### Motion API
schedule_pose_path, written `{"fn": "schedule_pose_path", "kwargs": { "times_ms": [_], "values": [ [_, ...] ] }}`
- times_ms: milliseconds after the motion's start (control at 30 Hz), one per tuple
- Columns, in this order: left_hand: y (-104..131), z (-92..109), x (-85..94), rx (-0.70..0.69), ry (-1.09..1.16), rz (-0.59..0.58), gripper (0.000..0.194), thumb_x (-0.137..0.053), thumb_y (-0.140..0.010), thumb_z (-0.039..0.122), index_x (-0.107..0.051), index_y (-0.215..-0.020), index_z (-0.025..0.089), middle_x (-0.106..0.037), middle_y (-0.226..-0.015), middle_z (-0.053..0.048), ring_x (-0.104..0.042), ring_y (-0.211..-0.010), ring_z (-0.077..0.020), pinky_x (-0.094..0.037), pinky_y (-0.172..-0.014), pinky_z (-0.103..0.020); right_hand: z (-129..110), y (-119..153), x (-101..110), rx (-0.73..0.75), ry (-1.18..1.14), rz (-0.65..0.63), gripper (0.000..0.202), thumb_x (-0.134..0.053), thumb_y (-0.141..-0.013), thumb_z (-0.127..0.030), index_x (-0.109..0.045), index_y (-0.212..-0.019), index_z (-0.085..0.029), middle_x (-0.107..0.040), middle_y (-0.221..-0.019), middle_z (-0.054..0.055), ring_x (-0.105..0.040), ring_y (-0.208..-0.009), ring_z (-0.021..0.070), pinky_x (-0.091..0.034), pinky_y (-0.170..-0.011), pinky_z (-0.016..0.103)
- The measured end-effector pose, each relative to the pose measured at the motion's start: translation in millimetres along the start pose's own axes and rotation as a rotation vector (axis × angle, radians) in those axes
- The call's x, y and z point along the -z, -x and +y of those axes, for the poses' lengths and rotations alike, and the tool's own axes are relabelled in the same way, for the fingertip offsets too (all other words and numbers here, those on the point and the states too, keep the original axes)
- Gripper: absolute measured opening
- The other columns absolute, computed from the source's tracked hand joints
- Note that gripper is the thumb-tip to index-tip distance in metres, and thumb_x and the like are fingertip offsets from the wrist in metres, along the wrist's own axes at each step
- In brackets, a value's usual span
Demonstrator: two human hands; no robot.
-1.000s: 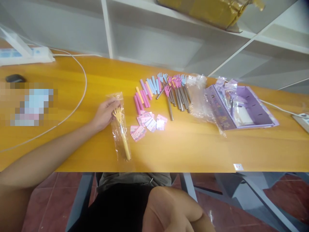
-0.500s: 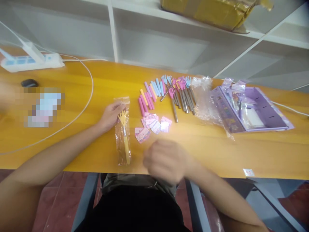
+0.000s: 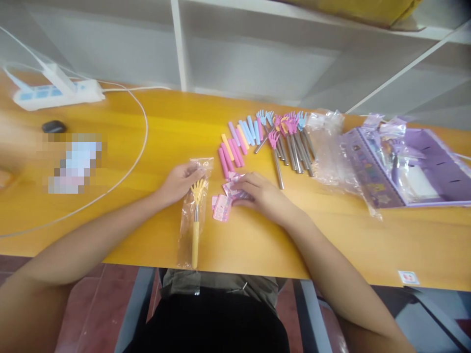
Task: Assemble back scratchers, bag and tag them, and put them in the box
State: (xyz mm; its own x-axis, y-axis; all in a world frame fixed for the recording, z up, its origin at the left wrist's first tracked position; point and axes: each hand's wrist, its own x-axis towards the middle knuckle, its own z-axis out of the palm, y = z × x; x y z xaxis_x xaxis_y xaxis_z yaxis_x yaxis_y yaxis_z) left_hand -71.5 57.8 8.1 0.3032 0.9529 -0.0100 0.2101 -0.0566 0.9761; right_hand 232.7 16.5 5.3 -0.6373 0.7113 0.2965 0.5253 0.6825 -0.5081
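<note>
My left hand (image 3: 184,182) pinches the top end of a clear plastic bag (image 3: 186,230). Inside the bag lies a yellow back scratcher (image 3: 196,235), its claw up near my fingers and its handle toward the table's front edge. My right hand (image 3: 259,193) rests over a small pile of pink printed cards (image 3: 222,208), fingers stretched out and thumb apart from them; they partly hide the cards. Behind the cards lie several pink, blue and yellow handle sleeves (image 3: 237,139). Several back scratchers with bare metal rods (image 3: 294,152) are heaped to their right.
Clear plastic bags (image 3: 326,152) lie beside a purple box (image 3: 434,162) with packaged items inside. At the left are a white power strip (image 3: 59,95), a black mouse (image 3: 54,127) and a curving white cable (image 3: 145,132). A small sticker (image 3: 408,277) sits near the front edge.
My right hand has moved forward from the table's front edge onto the pink cards. My left hand keeps hold of the bag. The whole view has shifted slightly.
</note>
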Motion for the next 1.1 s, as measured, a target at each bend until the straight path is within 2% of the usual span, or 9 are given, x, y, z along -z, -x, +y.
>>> {"fn": "schedule_pose_path", "kwargs": {
  "times_ms": [100,200,333,467,600,733,867,1000,1100],
  "values": [
    [3.4,4.2,-2.3,-0.036,-0.096,-0.093,0.042,-0.069,-0.098,0.057,-0.073,-0.083,0.018,-0.072,-0.081,-0.003,-0.065,-0.075,-0.0176,-0.048,-0.073,-0.029,4.2,1.0,8.6,-0.002,-0.001,0.040,0.051,-0.084,-0.096,-0.053,-0.073,-0.137,-0.025,-0.075,-0.131,0.015,-0.069,-0.124,0.0352,-0.057,-0.107,0.053],
    [4.8,5.7,-2.8,-0.043,-0.153,-0.168,0.043,-0.065,-0.100,0.057,-0.069,-0.082,0.018,-0.068,-0.078,-0.002,-0.061,-0.070,-0.0165,-0.045,-0.069,-0.029,11.8,8.5,26.3,-0.044,0.056,0.039,0.070,-0.094,-0.081,-0.063,-0.073,-0.134,-0.022,-0.073,-0.126,0.016,-0.069,-0.117,0.0357,-0.057,-0.102,0.051],
    [5.7,8.2,-1.2,-0.049,-0.188,-0.223,0.041,-0.062,-0.102,0.055,-0.068,-0.085,0.018,-0.067,-0.079,-0.001,-0.059,-0.070,-0.0153,-0.043,-0.069,-0.028,22.5,21.0,45.5,-0.183,0.075,-0.057,0.069,-0.104,-0.071,-0.055,-0.075,-0.125,-0.023,-0.073,-0.128,0.014,-0.070,-0.114,0.0339,-0.058,-0.100,0.047],
    [6.5,9.7,-0.4,-0.030,-0.211,-0.251,0.039,-0.063,-0.103,0.053,-0.068,-0.088,0.018,-0.070,-0.082,-0.001,-0.062,-0.072,-0.0152,-0.047,-0.072,-0.028,23.8,23.7,49.0,-0.248,0.026,-0.069,0.058,-0.102,-0.077,-0.045,-0.078,-0.126,-0.027,-0.072,-0.126,0.011,-0.072,-0.111,0.0328,-0.061,-0.098,0.048],
    [7.0,7.3,-1.7,-0.036,-0.216,-0.269,0.038,-0.062,-0.104,0.053,-0.069,-0.092,0.018,-0.075,-0.088,-0.004,-0.067,-0.077,-0.0173,-0.051,-0.077,-0.031,20.4,20.9,41.3,-0.204,-0.137,-0.019,0.040,-0.089,-0.092,-0.043,-0.080,-0.130,-0.030,-0.067,-0.118,0.010,-0.072,-0.102,0.0283,-0.065,-0.091,0.048],
    [9.9,2.5,-4.2,-0.073,-0.230,-0.243,0.036,-0.064,-0.104,0.054,-0.068,-0.114,0.019,-0.079,-0.107,-0.008,-0.073,-0.090,-0.0210,-0.054,-0.080,-0.033,20.1,19.8,34.7,-0.197,-0.209,-0.025,0.031,-0.085,-0.096,-0.041,-0.081,-0.125,-0.030,-0.067,-0.122,0.010,-0.072,-0.104,0.0272,-0.066,-0.089,0.045],
    [15.2,-5.0,-8.6,-0.080,-0.185,-0.257,0.038,-0.069,-0.104,0.046,-0.051,-0.128,0.023,-0.075,-0.103,-0.004,-0.071,-0.080,-0.0170,-0.050,-0.067,-0.028,24.2,20.2,31.4,-0.226,-0.152,-0.005,0.044,-0.092,-0.091,-0.042,-0.077,-0.130,-0.028,-0.069,-0.125,0.011,-0.073,-0.101,0.0269,-0.066,-0.093,0.047],
    [17.8,-13.0,-15.1,-0.151,-0.028,-0.237,0.037,-0.064,-0.107,0.034,-0.031,-0.122,0.028,-0.068,-0.103,0.000,-0.075,-0.086,-0.0164,-0.052,-0.067,-0.026,27.2,19.0,28.3,-0.194,-0.120,0.027,0.035,-0.094,-0.090,-0.039,-0.078,-0.118,-0.024,-0.071,-0.119,0.010,-0.074,-0.105,0.0277,-0.064,-0.093,0.045],
    [17.8,-17.3,-17.3,-0.199,0.011,-0.238,0.036,-0.062,-0.108,0.028,-0.027,-0.115,0.029,-0.066,-0.098,0.002,-0.076,-0.085,-0.0156,-0.055,-0.070,-0.027,25.4,17.3,26.8,-0.187,-0.102,0.050,0.029,-0.091,-0.093,-0.030,-0.078,-0.117,-0.023,-0.074,-0.113,0.009,-0.072,-0.093,0.0235,-0.063,-0.083,0.039]
  ]
}}
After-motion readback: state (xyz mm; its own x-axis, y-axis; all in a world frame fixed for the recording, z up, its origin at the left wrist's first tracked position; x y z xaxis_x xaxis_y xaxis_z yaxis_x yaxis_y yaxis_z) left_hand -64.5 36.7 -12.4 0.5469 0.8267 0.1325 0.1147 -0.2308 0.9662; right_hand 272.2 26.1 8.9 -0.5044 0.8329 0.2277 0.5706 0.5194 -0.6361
